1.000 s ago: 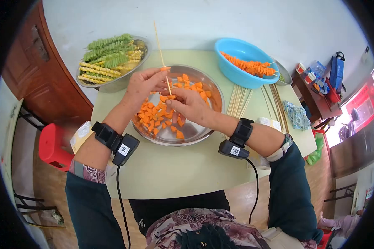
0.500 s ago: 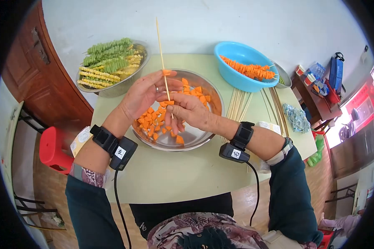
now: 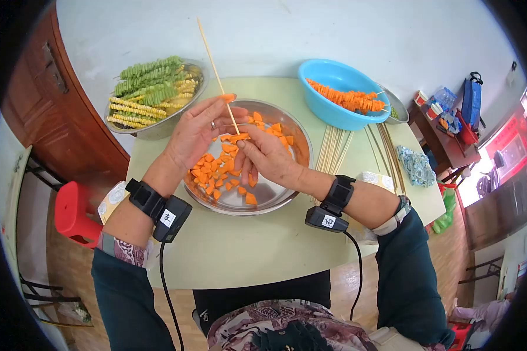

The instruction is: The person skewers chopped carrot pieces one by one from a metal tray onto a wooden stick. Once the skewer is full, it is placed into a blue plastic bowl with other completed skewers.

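Observation:
A thin wooden skewer (image 3: 209, 52) stands tilted, its top leaning left, over a wide steel basin (image 3: 275, 203). My left hand (image 3: 196, 130) is closed on the skewer, with an orange carrot piece (image 3: 229, 97) at its fingertips. Lower down, my right hand (image 3: 269, 155) pinches another carrot piece (image 3: 238, 138) at the skewer's lower end. Fingers partly hide the skewer between the two pieces. Many cut carrot chunks (image 3: 208, 171) lie in the basin beneath both hands.
At back left, a metal bowl (image 3: 152, 131) holds green and yellow skewers. A blue basin (image 3: 325, 111) with threaded carrot skewers stands at back right. Loose skewers (image 3: 335, 149) and a crumpled cloth (image 3: 416, 165) lie on the right. A red stool (image 3: 73, 213) is beside the table.
The skewer's top has swung left, so it leans more. The upper carrot piece has shifted slightly left and up. Both hands stay close together over the basin.

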Available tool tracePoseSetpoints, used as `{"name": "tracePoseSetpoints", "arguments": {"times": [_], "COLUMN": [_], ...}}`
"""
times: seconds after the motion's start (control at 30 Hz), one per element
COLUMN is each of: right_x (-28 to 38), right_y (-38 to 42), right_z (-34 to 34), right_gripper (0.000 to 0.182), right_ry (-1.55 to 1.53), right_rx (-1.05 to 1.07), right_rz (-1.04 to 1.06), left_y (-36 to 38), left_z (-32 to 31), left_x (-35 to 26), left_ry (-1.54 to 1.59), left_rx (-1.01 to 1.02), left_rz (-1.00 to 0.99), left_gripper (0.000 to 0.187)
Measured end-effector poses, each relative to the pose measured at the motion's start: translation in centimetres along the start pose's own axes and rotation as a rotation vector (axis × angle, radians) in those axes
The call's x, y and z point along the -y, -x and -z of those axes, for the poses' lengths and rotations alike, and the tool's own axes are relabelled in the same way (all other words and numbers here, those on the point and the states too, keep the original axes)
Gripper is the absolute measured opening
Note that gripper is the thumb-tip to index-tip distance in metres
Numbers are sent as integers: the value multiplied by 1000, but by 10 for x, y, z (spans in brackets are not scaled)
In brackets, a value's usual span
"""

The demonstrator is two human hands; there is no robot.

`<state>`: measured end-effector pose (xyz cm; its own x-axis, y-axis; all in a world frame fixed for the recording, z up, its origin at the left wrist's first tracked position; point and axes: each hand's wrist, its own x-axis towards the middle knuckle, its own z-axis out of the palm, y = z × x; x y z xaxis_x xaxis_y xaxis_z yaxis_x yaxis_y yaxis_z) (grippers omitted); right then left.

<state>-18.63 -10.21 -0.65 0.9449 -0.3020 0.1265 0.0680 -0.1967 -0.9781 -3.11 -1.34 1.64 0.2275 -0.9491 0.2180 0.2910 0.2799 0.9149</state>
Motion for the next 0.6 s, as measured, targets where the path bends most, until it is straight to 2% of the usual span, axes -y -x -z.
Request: {"name": "tracePoseSetpoints", "arguments": {"times": [0.37, 0.6], "right_x": [3, 3], "right_y": [2, 1], "right_z": [-2, 0], "right_gripper": [32, 35], "right_ry": [7, -41], "right_rx": [34, 72], "right_rz": [0, 8], "left_y": [1, 0], "left_z": [0, -2], "left_x": [-3, -3], "left_ry": [-20, 122], "left_rx": [25, 99], "left_rz": [1, -26], "left_gripper": [27, 25]}}
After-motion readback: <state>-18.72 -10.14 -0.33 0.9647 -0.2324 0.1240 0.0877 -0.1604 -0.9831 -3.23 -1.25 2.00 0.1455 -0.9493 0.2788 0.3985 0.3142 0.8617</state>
